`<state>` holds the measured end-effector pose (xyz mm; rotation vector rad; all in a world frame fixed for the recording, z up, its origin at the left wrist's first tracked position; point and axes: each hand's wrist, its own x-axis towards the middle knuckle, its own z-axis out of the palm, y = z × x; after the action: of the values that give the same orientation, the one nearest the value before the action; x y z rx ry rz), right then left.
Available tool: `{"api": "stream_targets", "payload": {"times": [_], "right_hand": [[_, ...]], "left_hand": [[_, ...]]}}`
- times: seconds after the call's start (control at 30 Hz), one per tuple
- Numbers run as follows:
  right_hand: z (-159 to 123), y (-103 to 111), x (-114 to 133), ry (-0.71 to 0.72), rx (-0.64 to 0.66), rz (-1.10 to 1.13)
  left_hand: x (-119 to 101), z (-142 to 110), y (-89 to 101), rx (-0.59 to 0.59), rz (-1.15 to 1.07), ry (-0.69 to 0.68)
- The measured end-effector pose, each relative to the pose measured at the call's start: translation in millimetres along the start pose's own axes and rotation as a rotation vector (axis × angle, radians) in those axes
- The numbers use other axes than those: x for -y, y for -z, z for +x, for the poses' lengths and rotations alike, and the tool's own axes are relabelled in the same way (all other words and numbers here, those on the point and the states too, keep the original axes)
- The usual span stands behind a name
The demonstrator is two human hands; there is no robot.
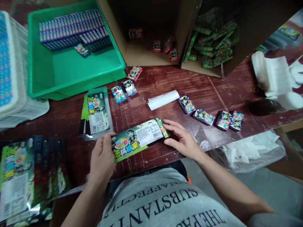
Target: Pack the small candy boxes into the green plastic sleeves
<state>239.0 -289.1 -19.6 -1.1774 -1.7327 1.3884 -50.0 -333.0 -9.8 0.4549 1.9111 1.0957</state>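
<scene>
A long, flat candy sleeve (pixel 127 148), dark green with yellow lettering and a white label, lies across the table's front part. My left hand (pixel 102 157) is closed on its left end, thumb on top. At the sleeve's right end shows a small green candy box (pixel 163 128). My right hand (pixel 183 140) has thumb and fingertips at this box's outer edge, one on either side; how firmly they grip is hard to tell. Behind my left hand lies a stack of flat sleeves (pixel 98 108). To the right sit several small purple-black candy boxes (pixel 204 117).
A green crate (pixel 78 86) holds rows of small boxes. Two cardboard cartons stand behind, one with red boxes (pixel 156 46), one with green packs (pixel 208 49). A folded white paper (pixel 163 99) and loose boxes (pixel 119 94) lie mid-table. More sleeves (pixel 17 176) fill the left front.
</scene>
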Motion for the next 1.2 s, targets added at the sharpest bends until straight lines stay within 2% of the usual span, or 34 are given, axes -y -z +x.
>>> {"api": "stream_targets", "payload": {"times": [0.1,0.17,0.27,0.37,0.47,0.53,0.57,0.67,0.73,0.83,0.97,1.03,1.13,1.2], "right_hand": [[-7,-30,1,-0.16,-0.161,0.275],[-6,-44,4,-0.223,-0.237,0.415],[1,-44,8,-0.284,-0.29,0.545],[12,-24,10,-0.284,-0.277,0.526],[24,-6,8,-0.226,-0.128,0.425],[29,-6,8,-0.18,-0.076,0.397],[31,-9,7,-0.16,-0.098,0.401],[29,-26,4,-0.15,-0.246,0.413],[25,-33,1,-0.167,-0.284,0.394],[19,-32,-1,-0.165,-0.239,0.34],[20,-16,3,-0.188,-0.116,0.278],[23,-10,4,-0.201,-0.092,0.267],[26,-9,4,-0.191,-0.118,0.256],[27,-10,2,-0.189,-0.128,0.255]], "left_hand": [[-8,-10,-16.4,-0.023,-0.136,0.097],[-8,-15,-23.8,0.002,-0.246,0.152],[-2,-17,-25.0,0.103,-0.34,0.165],[1,-12,-20.3,0.282,-0.182,-0.017],[-7,-3,-25.0,0.482,-0.013,-0.27],[-13,2,-36.3,0.565,-0.029,-0.334],[-15,4,-43.0,0.583,-0.052,-0.345],[-14,8,-58.6,0.567,-0.109,-0.345],[-9,10,-61.1,0.565,-0.134,-0.329],[-4,14,-56.6,0.613,-0.095,-0.304],[-3,18,-54.6,0.719,0.007,-0.277],[-3,18,-58.4,0.683,-0.022,-0.258],[0,15,-64.5,0.542,-0.105,-0.231],[2,14,-65.3,0.535,-0.086,-0.231]]}}
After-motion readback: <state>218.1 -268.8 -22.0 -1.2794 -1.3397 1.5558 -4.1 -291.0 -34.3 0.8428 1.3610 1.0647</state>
